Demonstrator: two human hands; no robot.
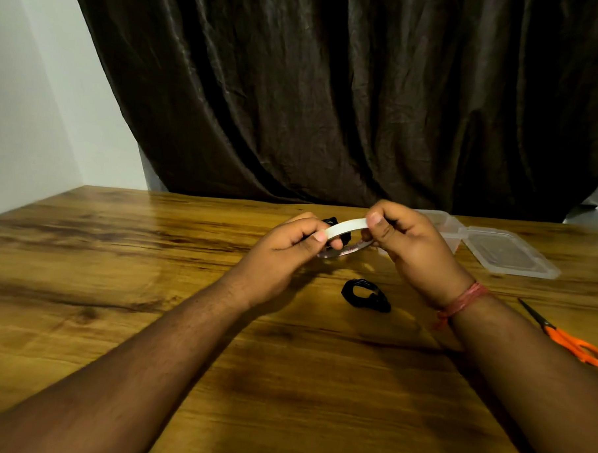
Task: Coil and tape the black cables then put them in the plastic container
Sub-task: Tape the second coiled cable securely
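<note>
Both hands (283, 246) (406, 244) pinch white tape (345, 225); no readable writing.

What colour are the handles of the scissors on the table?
Orange, seen in the head view: the scissors lie at the table's right edge.

Wooden table (123, 287) filling the lower frame. Lying on it — coiled black cable (366, 295) at center, clear plastic container (443, 227) with its open lid (510, 251) at right, orange-handled scissors (568, 339) sitting at the right edge.

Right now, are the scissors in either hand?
No, the orange scissors lie on the table beside the right forearm, untouched.
</note>
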